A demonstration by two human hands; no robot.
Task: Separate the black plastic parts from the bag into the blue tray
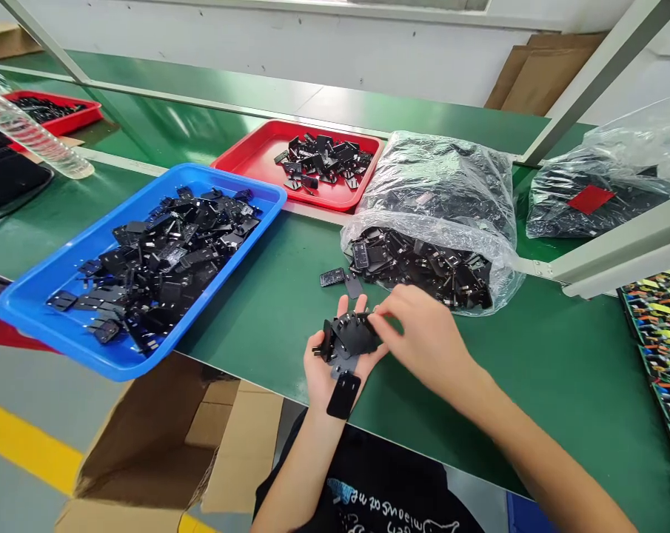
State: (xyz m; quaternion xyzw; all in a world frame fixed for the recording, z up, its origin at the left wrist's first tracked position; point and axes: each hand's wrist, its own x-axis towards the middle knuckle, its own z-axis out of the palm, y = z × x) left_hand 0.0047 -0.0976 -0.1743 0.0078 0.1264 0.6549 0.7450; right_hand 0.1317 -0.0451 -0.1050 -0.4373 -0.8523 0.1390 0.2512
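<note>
My left hand (319,381) is palm up above the front edge of the bench, cupping a small heap of flat black plastic pieces (357,337), some with short pins. One rounded-corner black piece (344,394) lies lower, over the wrist. From the right, my right hand (423,337) reaches in with thumb and forefinger pinched at the edge of the heap, on a black plastic piece mostly hidden by the fingers. Just beyond the hands, two loose pieces (332,277) rest beside an open clear plastic bag (434,185) full of similar black parts.
A blue tray (201,326) of black parts overhangs the bench's front edge at left. Behind it stands a red tray (246,152) with more parts. An open cardboard box (146,474) is below. Circuit boards (665,333) lie far right, near a metal post (601,81).
</note>
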